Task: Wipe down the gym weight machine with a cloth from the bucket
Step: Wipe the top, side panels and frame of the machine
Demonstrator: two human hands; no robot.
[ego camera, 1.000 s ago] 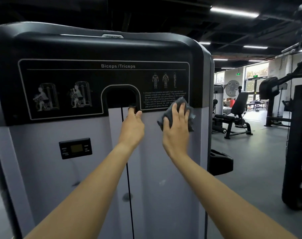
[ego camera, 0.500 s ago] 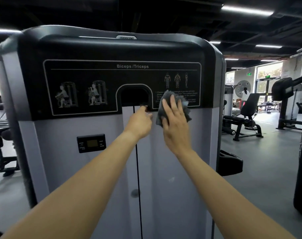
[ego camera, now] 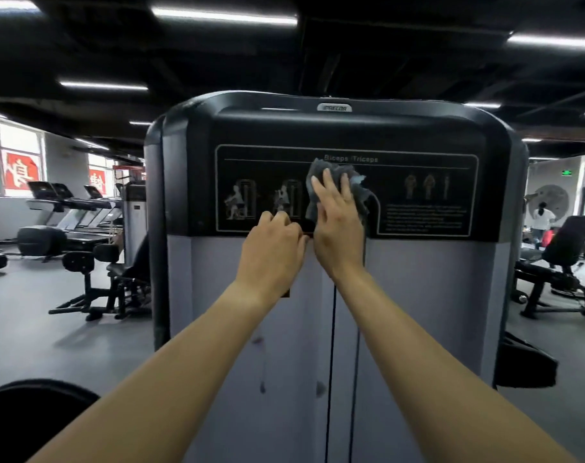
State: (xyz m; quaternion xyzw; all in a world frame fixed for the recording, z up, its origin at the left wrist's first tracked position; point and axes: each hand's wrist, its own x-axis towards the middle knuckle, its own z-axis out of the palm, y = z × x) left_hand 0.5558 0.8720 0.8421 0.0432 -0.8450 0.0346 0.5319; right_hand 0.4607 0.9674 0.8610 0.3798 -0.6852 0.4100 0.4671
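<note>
The weight machine stands straight ahead, grey below and with a black instruction panel marked Biceps/Triceps on top. My right hand presses a crumpled grey cloth flat against the black panel, fingers straight, over the top of the cable slot. My left hand is just to its left at the panel's lower edge, its fingers curled against the machine with nothing visible in them. No bucket is in view.
A black cable runs down the grey front. A black pad sticks out at the machine's right side. Treadmills and a bench stand left, another bench and a distant person right. A dark round shape fills the lower left corner.
My right hand has slid the cloth up and left, from the panel right of the slot to above it. My left hand has shifted left off the slot. The view has pulled back.
</note>
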